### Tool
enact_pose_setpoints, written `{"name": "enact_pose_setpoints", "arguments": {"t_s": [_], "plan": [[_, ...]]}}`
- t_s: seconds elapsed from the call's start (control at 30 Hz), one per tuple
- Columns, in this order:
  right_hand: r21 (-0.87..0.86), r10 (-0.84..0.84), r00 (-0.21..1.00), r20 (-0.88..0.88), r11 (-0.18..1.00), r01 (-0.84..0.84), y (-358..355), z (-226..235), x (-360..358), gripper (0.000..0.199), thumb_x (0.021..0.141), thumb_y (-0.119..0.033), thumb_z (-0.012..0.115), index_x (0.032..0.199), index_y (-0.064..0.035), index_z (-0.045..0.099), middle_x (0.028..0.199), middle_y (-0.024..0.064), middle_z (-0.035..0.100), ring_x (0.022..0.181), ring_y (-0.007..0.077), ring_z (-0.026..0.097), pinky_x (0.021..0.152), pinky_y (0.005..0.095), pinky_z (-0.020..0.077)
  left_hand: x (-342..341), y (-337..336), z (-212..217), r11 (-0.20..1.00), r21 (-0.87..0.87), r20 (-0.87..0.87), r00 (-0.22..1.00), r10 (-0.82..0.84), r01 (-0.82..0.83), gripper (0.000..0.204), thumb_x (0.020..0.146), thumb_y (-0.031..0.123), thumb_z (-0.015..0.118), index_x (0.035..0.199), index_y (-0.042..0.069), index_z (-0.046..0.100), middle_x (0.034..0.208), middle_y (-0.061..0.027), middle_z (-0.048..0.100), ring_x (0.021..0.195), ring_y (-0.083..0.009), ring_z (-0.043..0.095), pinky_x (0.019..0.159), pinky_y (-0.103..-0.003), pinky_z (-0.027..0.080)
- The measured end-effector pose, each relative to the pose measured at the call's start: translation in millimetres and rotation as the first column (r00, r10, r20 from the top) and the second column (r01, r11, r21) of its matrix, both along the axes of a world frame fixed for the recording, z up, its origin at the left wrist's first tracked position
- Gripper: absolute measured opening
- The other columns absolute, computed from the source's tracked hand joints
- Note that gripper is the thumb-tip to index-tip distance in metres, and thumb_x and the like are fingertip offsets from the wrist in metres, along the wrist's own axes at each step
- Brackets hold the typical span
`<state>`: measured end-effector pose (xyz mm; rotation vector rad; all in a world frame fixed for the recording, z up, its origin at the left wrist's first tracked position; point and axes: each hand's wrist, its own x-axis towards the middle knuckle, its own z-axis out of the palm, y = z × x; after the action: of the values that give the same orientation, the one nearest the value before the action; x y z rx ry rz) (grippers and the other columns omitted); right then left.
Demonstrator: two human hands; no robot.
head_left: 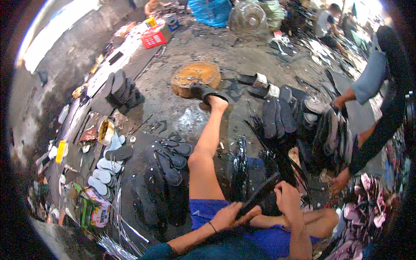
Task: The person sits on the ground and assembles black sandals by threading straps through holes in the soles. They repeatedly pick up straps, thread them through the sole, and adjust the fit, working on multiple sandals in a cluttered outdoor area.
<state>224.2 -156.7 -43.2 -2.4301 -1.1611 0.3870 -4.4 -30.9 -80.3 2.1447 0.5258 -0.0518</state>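
Note:
My left hand [226, 217] grips the lower end of a flat, dark slipper sole [260, 193], which I hold tilted on edge above my lap. At its upper end my right hand [287, 196] is closed, fingertips pinched together against or just beside the sole. Whatever those fingertips pinch is too small to tell. Just beyond the sole lie long thin black strips [297, 167]. To the left of my stretched leg is a pile of black thong slippers [169, 160].
A round wooden block [197, 74] stands ahead, my slippered foot against it. Stacks of dark soles [277, 117] lie to the right, where another person's arm [368, 80] reaches in. Pale grey soles [104, 171] lie left. Farther back are a fan [247, 18] and a red box [154, 38].

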Motion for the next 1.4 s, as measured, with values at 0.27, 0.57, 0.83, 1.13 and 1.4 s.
{"name": "enact_pose_setpoints", "arguments": {"t_s": [0.27,0.57,0.83,1.13,1.4], "plan": [[0.219,-0.073,0.955,-0.288,0.966,0.140,-30.8,28.3,49.6,0.021,0.091,-0.028,0.068,0.100,-0.0099,0.073,0.094,0.0119,0.074,0.091,0.0330,0.069,0.086,0.0445,0.0511,-26.3,133.5,116.0,0.930,-0.195,-0.005,0.948,-0.319,0.312,0.043,0.082,0.016,0.079,0.121,0.001,0.066,0.109,-0.0178,0.070,0.101,-0.0239,0.069,0.089,-0.038,0.052],[0.396,0.024,0.886,-0.463,0.900,0.183,35.9,25.4,-66.4,0.022,0.088,-0.019,0.076,0.097,0.0002,0.073,0.084,0.0099,0.071,0.071,0.0175,0.065,0.068,0.0299,0.0525,49.2,37.3,71.7,0.678,-0.593,0.214,0.726,0.654,-0.435,0.037,0.092,0.006,0.067,0.125,-0.004,0.054,0.110,-0.0075,0.066,0.099,-0.0166,0.062,0.090,-0.031,0.050],[0.363,0.152,0.399,-0.904,0.766,0.531,52.6,54.3,-38.2,0.018,0.092,-0.005,0.071,0.107,0.0028,0.064,0.092,0.0073,0.069,0.079,0.0114,0.067,0.074,0.0256,0.0578,56.2,25.2,76.3,0.756,-0.539,0.350,0.717,0.602,-0.372,0.035,0.095,0.003,0.060,0.128,-0.005,0.050,0.111,-0.0098,0.065,0.096,-0.0152,0.062,0.085,-0.029,0.050],[0.467,-0.125,0.800,-0.587,0.755,0.461,54.3,49.7,-56.0,0.016,0.086,-0.008,0.078,0.097,-0.0016,0.069,0.082,0.0036,0.071,0.075,0.0076,0.065,0.068,0.0243,0.0517,53.5,19.2,79.0,0.826,-0.404,0.392,0.741,0.545,-0.394,0.035,0.093,0.002,0.061,0.127,-0.004,0.052,0.107,-0.0118,0.066,0.096,-0.0185,0.063,0.085,-0.031,0.050],[0.454,0.015,0.869,-0.495,0.857,0.244,48.0,43.9,-44.8,0.018,0.081,-0.009,0.081,0.090,0.0002,0.069,0.083,0.0097,0.074,0.077,0.0123,0.070,0.072,0.0281,0.0551,47.7,19.2,66.1,0.870,-0.297,0.389,0.782,0.487,-0.394,0.030,0.094,0.006,0.061,0.121,-0.003,0.053,0.105,-0.0147,0.065,0.093,-0.0245,0.063,0.084,-0.035,0.050]]}}
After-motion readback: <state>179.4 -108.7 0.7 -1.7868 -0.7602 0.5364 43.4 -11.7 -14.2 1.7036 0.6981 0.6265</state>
